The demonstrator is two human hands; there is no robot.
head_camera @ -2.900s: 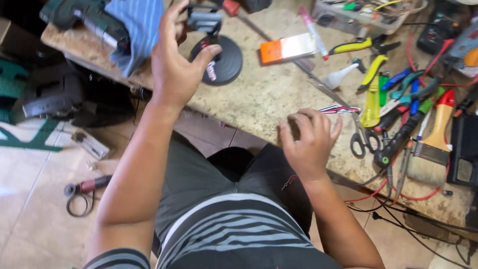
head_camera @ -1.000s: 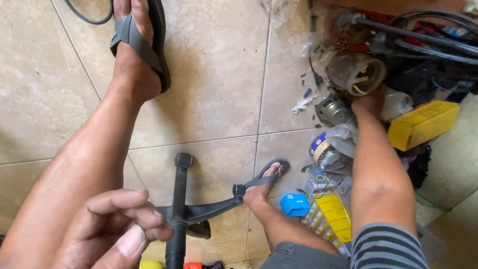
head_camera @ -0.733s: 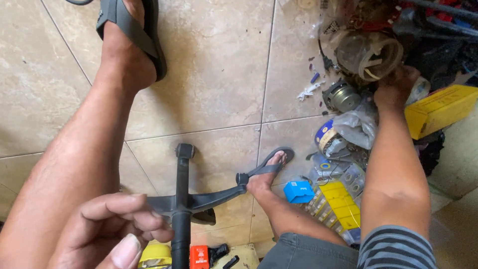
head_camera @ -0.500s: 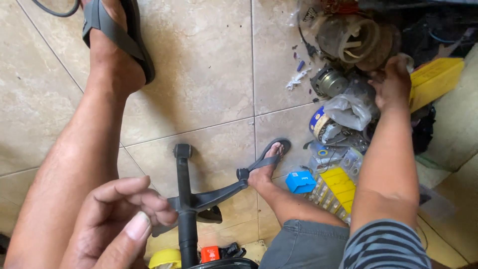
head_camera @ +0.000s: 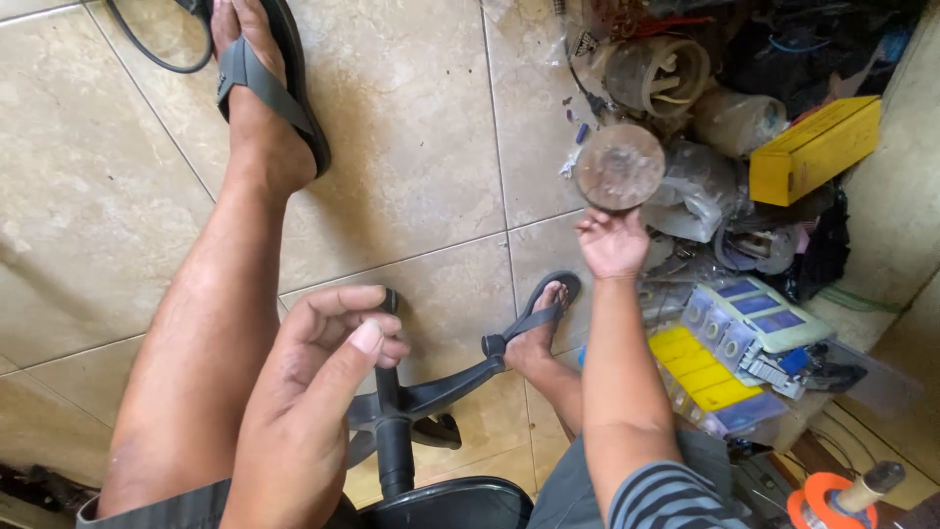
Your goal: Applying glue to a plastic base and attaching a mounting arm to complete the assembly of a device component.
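My right hand reaches down to the floor clutter and grips a round, rusty metal disc by its lower edge, lifted a little off the pile. My left hand hovers close to the camera above my lap, fingers loosely curled, thumb up, holding nothing. Both my legs show below: the left foot in a dark sandal stretched forward, the right foot in a sandal tucked beside the chair base.
A black chair base stands between my legs on the tiled floor. At the right lies a heap: a yellow box, a cylindrical plastic part, clear compartment boxes with yellow and blue contents, and plastic bags. A black cable loops at top left.
I have turned from the workbench down to the floor. My right hand reached into the clutter by the yellow box and has drawn back holding the rusty disc. My left hand stayed near my lap.
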